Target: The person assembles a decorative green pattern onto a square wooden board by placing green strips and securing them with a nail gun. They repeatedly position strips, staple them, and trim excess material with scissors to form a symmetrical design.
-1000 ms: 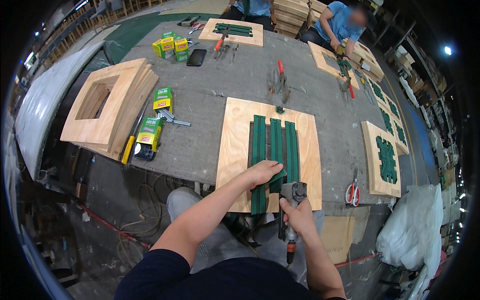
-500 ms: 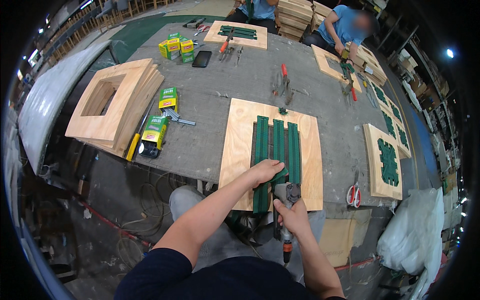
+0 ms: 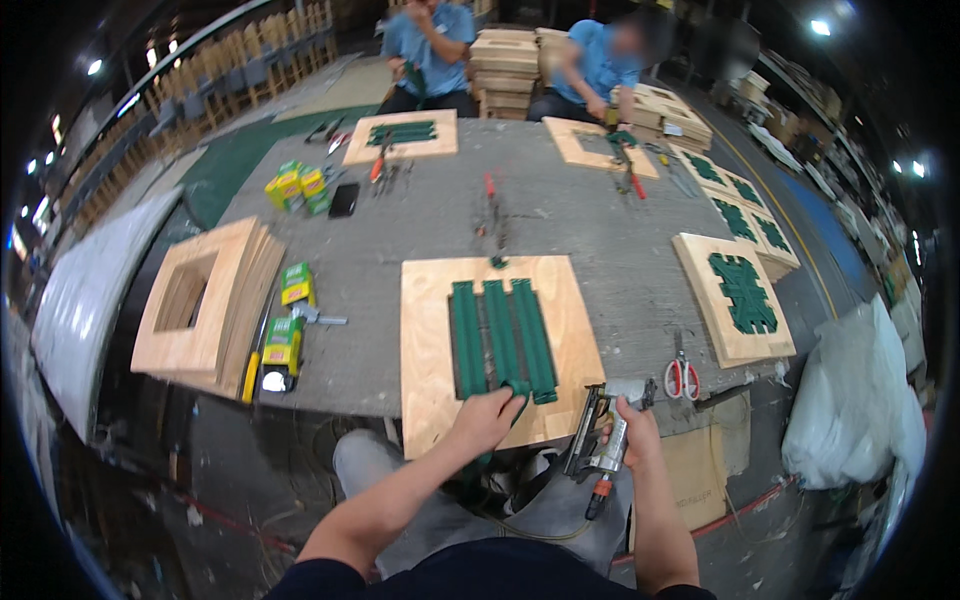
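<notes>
A square wooden frame [image 3: 425, 300] lies at the near edge of the table, partly over my lap. Three green webbing straps [image 3: 502, 330] run side by side across its opening, from the far rim toward me. My left hand [image 3: 488, 420] pinches the middle strap at the frame's near rim, where the webbing is folded over; its loose length hangs down below. To the right, my right hand [image 3: 640, 432] grips a pneumatic staple gun [image 3: 612, 440] by its handle. The gun is tilted beside the frame's near right corner, apart from the straps, with an air hose at its orange-ringed end.
Red-handled scissors [image 3: 682, 378] lie right of the frame, near a stack of frames with woven green webbing [image 3: 742, 292]. Left are bare stacked frames [image 3: 215, 265], staple boxes [image 3: 283, 342] and a yellow-handled tool [image 3: 251, 377]. Pincers [image 3: 495, 205] lie beyond. Two people work across the table.
The staple gun has moved right, away from the straps. My left hand still holds webbing, now at the near rim. The whole view has shifted, with the table's far side more in sight.
</notes>
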The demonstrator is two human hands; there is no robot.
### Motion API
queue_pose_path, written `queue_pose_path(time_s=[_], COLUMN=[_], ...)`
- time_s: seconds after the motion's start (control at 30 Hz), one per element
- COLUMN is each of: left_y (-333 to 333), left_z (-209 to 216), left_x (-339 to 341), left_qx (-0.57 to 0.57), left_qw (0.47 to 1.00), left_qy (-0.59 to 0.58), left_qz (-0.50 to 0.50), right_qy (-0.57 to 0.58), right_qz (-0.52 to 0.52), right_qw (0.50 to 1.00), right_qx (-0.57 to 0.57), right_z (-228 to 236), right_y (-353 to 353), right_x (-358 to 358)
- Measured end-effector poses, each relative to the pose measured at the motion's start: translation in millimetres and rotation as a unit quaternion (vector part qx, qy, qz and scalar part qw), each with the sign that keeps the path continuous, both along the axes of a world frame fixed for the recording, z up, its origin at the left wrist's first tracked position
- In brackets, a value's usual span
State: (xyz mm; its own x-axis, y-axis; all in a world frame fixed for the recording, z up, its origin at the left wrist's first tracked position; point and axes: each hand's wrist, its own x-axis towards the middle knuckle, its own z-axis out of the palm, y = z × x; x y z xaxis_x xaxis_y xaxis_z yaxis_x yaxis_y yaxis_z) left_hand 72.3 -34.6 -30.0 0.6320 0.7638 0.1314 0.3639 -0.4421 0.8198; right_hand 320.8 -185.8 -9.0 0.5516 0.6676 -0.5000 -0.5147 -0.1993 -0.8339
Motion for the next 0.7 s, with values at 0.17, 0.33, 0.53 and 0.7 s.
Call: queue_pose_path(time_s=[0.17, 0.33, 0.53, 0.7], left_y=[-33.3, -35.1, -37.9, -38.4], left_z=[-3.1, -7.8, -7.3, -5.1], left_x=[-3.9, 5.0, 11.0, 8.2], left_qx=[0.122, 0.180, 0.198, 0.189], left_qw=[0.990, 0.982, 0.978, 0.980], left_qy=[0.065, 0.048, 0.052, 0.058], left_qz=[0.003, 0.024, 0.034, 0.027], right_qy=[0.001, -0.001, -0.088, -0.571], right_qz=[0.005, 0.075, 0.157, 0.220], right_qw=[1.000, 0.997, 0.979, 0.735], right_qx=[-0.002, -0.008, -0.093, -0.292], right_z=[4.7, 8.1, -0.3, 7.6], right_y=[36.1, 95.3, 135.8, 98.5], right_x=[88.8, 158.8, 172.6, 183.9])
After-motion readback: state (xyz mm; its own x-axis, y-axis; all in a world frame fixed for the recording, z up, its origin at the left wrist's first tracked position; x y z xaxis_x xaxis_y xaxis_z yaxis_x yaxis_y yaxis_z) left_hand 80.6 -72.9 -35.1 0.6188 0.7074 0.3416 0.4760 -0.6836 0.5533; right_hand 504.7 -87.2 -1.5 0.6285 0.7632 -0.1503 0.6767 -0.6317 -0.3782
